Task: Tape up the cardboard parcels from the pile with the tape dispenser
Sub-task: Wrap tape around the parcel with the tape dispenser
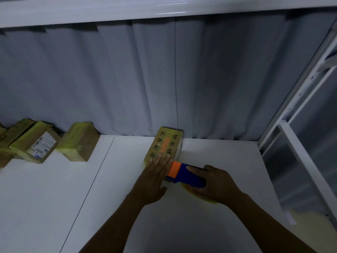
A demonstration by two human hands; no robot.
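A cardboard parcel (166, 141) with black printed characters and an orange mark lies on the white table (54, 198) near the grey curtain. My left hand (155, 178) presses flat on the parcel's near end, fingers straight. My right hand (217, 183) grips the blue and orange tape dispenser (184, 173), whose orange front end sits at the parcel's near edge. A yellowish tape roll (189, 190) shows under the right hand.
Several taped cardboard parcels (78, 142) stand in a row at the far left, one bearing a white label (42, 143). A grey curtain (164, 79) closes the back. A white metal frame (299, 136) rises on the right.
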